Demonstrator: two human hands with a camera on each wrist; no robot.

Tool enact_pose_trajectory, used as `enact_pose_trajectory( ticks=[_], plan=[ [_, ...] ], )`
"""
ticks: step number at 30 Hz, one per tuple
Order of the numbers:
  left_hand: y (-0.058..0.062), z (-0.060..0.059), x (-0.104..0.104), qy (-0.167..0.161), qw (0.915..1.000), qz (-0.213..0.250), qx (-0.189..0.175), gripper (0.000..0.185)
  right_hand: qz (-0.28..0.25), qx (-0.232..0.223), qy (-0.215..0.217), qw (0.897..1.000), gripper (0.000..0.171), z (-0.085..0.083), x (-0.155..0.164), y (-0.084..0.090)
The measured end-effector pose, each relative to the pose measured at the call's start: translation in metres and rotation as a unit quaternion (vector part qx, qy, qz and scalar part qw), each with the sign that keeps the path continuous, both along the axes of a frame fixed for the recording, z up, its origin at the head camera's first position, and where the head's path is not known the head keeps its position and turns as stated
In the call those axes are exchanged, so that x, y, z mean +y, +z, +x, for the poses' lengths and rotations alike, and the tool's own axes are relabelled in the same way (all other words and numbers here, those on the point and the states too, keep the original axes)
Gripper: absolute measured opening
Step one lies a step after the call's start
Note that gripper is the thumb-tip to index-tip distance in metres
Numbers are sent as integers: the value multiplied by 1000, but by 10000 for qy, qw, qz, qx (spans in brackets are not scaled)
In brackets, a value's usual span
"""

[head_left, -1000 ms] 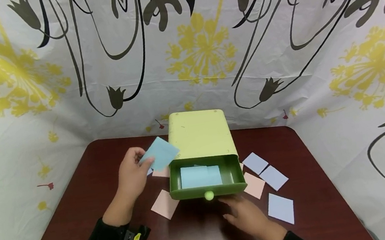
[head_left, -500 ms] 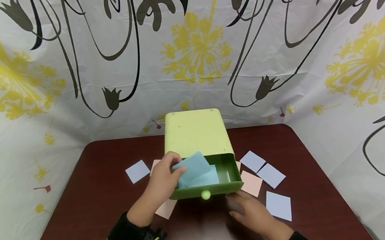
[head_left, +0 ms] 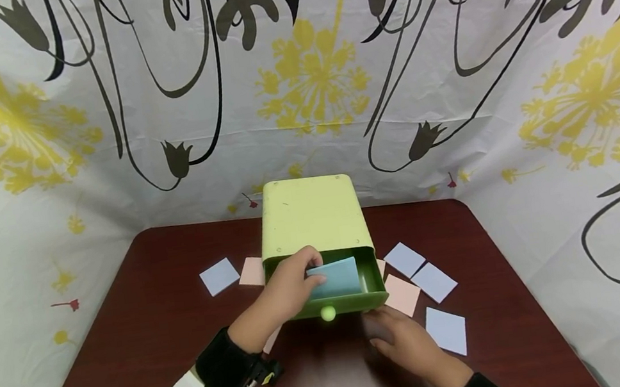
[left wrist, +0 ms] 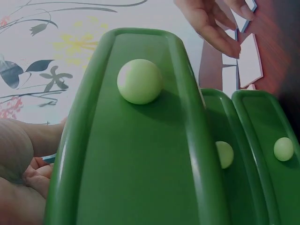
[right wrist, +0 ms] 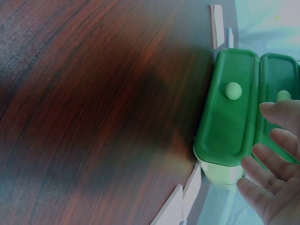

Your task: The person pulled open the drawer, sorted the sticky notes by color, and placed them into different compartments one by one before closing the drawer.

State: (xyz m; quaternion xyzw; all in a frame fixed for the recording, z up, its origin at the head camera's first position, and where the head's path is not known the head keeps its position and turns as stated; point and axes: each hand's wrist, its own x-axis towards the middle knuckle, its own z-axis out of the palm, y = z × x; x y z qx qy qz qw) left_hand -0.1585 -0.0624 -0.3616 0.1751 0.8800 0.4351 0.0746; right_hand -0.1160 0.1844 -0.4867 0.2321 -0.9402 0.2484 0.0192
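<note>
A small cabinet (head_left: 309,216) with a pale yellow-green shell stands on the table, its top green drawer (head_left: 371,301) pulled out. Over that drawer, my left hand (head_left: 287,292) pinches a light-blue square of paper (head_left: 339,278) by its left edge. The paper lies low inside the drawer; other blue squares seen there earlier are now covered. In the left wrist view the drawer front (left wrist: 136,140) hides most of the left fingers. Just below the drawer's right front corner hovers my right hand (head_left: 406,344). Its fingers (right wrist: 267,176) look loose and hold nothing in the right wrist view.
Pale blue squares (head_left: 436,282) and pink squares (head_left: 402,294) of paper lie right of the cabinet. Another pale blue square (head_left: 219,277) and a pink one (head_left: 252,271) lie on its left. A patterned cloth (head_left: 309,90) hangs behind the dark wooden table (head_left: 131,344).
My left hand has carried the light-blue paper rightward from beside the cabinet and down into the open drawer. The right hand has stayed near the drawer's front corner.
</note>
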Motion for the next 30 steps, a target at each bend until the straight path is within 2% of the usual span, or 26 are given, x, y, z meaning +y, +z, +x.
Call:
enact_pose_trajectory(
  ticks=[6,11,20,30],
  plan=[
    [2,-5,7,-199,9996,-175,-7,16,4,-55,-27,10000,49,0,0,1],
    [2,-6,12,-229,9993,-269,-107,17,35,6,-36,10000,48,0,-1,1],
    [4,-4,17,-22,9979,-647,-76,24,13,-47,-63,10000,50,2,-1,0],
    [2,-3,13,99,9953,-923,257,34,54,-18,-96,9999,50,2,-1,1]
  ],
)
